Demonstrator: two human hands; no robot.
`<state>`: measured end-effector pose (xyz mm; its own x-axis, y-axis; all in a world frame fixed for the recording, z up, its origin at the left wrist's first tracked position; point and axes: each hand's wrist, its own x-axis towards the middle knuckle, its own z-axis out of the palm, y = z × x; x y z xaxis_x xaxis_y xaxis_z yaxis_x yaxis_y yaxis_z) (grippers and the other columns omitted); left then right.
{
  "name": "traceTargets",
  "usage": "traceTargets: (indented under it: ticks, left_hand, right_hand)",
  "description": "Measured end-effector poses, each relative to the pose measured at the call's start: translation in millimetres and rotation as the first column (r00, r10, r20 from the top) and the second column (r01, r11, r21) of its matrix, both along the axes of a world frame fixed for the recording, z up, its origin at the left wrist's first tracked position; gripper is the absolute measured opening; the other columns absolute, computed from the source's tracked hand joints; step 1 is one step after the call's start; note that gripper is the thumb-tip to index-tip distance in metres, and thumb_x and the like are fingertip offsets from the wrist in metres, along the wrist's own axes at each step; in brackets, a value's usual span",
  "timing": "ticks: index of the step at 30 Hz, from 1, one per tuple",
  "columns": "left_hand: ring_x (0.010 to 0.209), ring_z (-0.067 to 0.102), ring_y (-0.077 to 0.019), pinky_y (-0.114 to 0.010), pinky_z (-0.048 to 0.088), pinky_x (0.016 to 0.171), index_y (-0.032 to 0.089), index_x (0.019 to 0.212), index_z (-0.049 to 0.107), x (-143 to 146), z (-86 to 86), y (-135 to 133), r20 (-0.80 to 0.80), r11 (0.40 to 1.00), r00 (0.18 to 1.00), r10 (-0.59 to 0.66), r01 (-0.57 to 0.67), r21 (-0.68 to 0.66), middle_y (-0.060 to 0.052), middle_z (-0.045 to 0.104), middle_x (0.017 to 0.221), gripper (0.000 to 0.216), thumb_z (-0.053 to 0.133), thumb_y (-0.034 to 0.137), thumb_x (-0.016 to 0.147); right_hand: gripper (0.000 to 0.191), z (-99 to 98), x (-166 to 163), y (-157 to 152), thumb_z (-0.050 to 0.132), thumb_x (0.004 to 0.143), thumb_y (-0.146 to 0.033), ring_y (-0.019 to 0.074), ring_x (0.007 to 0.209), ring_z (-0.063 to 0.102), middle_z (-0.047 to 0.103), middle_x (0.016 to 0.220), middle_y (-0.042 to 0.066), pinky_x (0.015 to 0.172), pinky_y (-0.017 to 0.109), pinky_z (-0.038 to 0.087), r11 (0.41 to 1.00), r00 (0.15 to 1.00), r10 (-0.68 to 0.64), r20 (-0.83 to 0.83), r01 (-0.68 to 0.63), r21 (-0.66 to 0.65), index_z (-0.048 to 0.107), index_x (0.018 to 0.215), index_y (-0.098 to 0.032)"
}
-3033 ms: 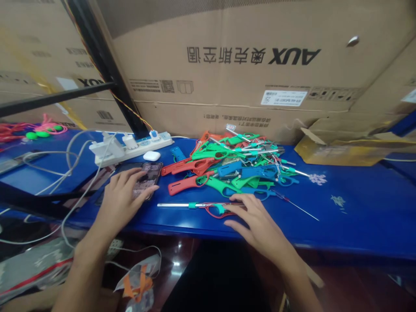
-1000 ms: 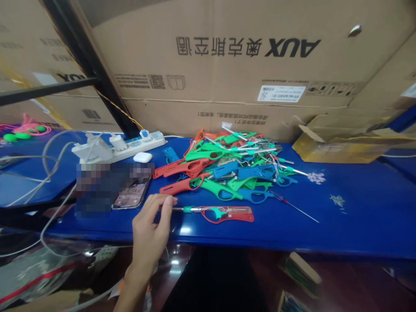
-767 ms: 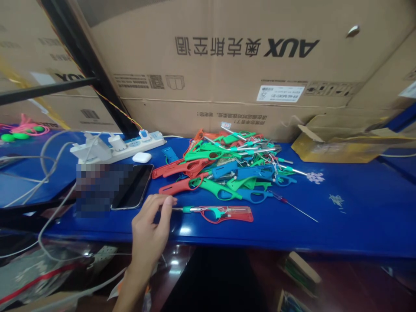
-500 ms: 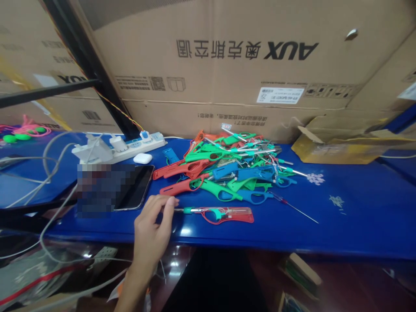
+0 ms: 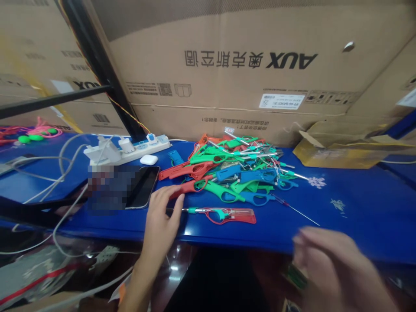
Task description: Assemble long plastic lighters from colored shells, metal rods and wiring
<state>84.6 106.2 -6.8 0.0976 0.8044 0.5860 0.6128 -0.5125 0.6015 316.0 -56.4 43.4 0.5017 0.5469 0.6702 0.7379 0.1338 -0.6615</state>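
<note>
My left hand [image 5: 165, 208] lies at the front of the blue table, thumb and fingers apart. Its fingers are over the end of a red half-shell at the near edge of the pile, and I cannot tell if they touch. By the thumb lies the tip of an opened red utility lighter [image 5: 243, 215] with a metal tube and green trigger. Behind it is a heap of red, green and blue long-nosed lighters [image 5: 224, 154], some with wires and inner parts exposed. At the lower right, my right hand [image 5: 338, 264] is motion-blurred with fingers bent; whatever is in them cannot be made out.
A phone [image 5: 143, 186], white earbud case [image 5: 149, 160] and power strip [image 5: 159, 144] with plugs and cables are on the left. A torn yellow-taped box [image 5: 341, 151] stands at the right. Large AUX cartons [image 5: 227, 95] wall off the back. A thin metal rod [image 5: 302, 216] lies near the heap.
My left hand has opened from the lighter's tip and its fingers have reached toward the heap. My right hand has come into view from the lower right. The view has shifted slightly.
</note>
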Motion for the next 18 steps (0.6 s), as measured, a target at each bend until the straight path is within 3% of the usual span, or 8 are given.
traceTargets:
  ticks: [4, 9, 13, 16, 18]
  left_hand:
    - [0.121, 0.058, -0.0278, -0.046, 0.047, 0.108, 0.02, 0.126, 0.063, 2.8, -4.4, 2.8, -0.091, 1.0, 0.996, 0.01, -0.009, 0.017, -0.011, 0.067, 0.125, 0.03, 0.056, 0.037, 0.102]
    - [0.126, 0.057, -0.0289, -0.049, 0.046, 0.111, 0.021, 0.13, 0.059, 3.7, -4.3, 3.2, -0.094, 1.0, 0.996, -0.002, 0.004, 0.027, -0.012, 0.064, 0.131, 0.032, 0.056, 0.037, 0.102]
    - [0.129, 0.056, -0.0288, -0.048, 0.045, 0.111, 0.022, 0.132, 0.058, 4.3, 8.0, 15.4, -0.09, 0.998, 0.994, -0.057, 0.061, 0.032, -0.012, 0.062, 0.134, 0.035, 0.057, 0.04, 0.102]
    - [0.132, 0.054, -0.0284, -0.049, 0.041, 0.114, 0.023, 0.136, 0.056, 8.7, 21.8, 36.0, -0.194, 0.98, 0.962, -0.191, 0.197, 0.009, -0.012, 0.061, 0.139, 0.037, 0.054, 0.04, 0.103]
    - [0.13, 0.054, -0.0296, -0.049, 0.042, 0.112, 0.02, 0.134, 0.057, 13.6, 29.6, 50.5, -0.28, 0.979, 0.94, -0.193, 0.203, 0.005, -0.013, 0.063, 0.138, 0.036, 0.054, 0.039, 0.104]
  right_hand:
    - [0.019, -27.6, 17.3, 34.7, 0.065, 0.097, -0.038, 0.0162, 0.072, 0.066, 0.072, 0.091, 0.004, 0.063, 0.027, 0.053, 0.995, 0.998, 0.018, -0.059, -0.024, -0.1, 0.074, 0.101, -0.023]
    - [0.031, -61.0, 33.5, 51.4, 0.065, 0.095, -0.048, 0.014, 0.063, 0.06, 0.072, 0.086, 0.005, 0.058, 0.025, 0.05, 0.985, 0.984, -0.024, -0.177, -0.006, -0.171, 0.076, 0.099, -0.019]
    - [0.034, -65.9, 31.9, 53.5, 0.064, 0.095, -0.051, 0.0129, 0.057, 0.053, 0.068, 0.076, 0.003, 0.053, 0.024, 0.046, 0.98, 0.982, -0.039, -0.187, 0.002, -0.198, 0.076, 0.099, -0.019]
    - [0.035, -64.7, 30.5, 53.3, 0.063, 0.095, -0.052, 0.0131, 0.056, 0.051, 0.066, 0.074, 0.003, 0.052, 0.023, 0.046, 0.977, 0.987, -0.036, -0.16, 0.001, -0.215, 0.076, 0.099, -0.02]
    - [0.035, -64.5, 30.8, 52.7, 0.062, 0.096, -0.052, 0.0133, 0.057, 0.052, 0.066, 0.075, 0.003, 0.053, 0.023, 0.046, 0.976, 0.99, -0.034, -0.14, 0.003, -0.216, 0.076, 0.099, -0.02]
